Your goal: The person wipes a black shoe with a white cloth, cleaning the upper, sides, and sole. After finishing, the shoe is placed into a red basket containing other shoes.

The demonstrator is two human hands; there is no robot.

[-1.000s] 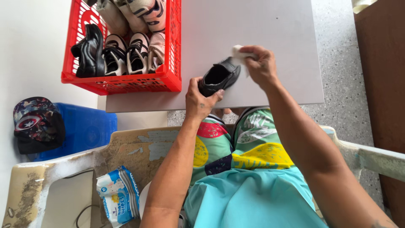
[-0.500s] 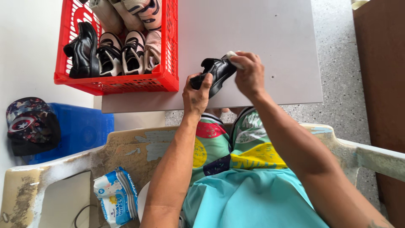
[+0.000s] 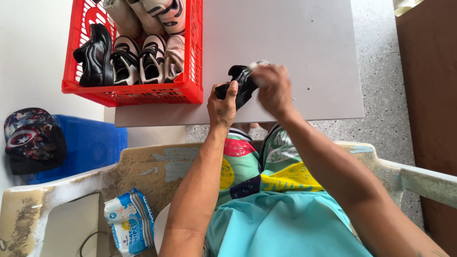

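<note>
Black shoe (image 3: 242,84) between both hands

A soft, rectangular pack of wet wipes (image 3: 129,227), blue and white with yellow accents, lies at lower left on the worn plastic chair's armrest (image 3: 143,166).

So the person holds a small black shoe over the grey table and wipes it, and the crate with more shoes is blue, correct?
Not quite: the crate is red, as the head view shows. The rest holds: the left hand holds the black shoe over the grey table while the right hand wipes it.
</note>
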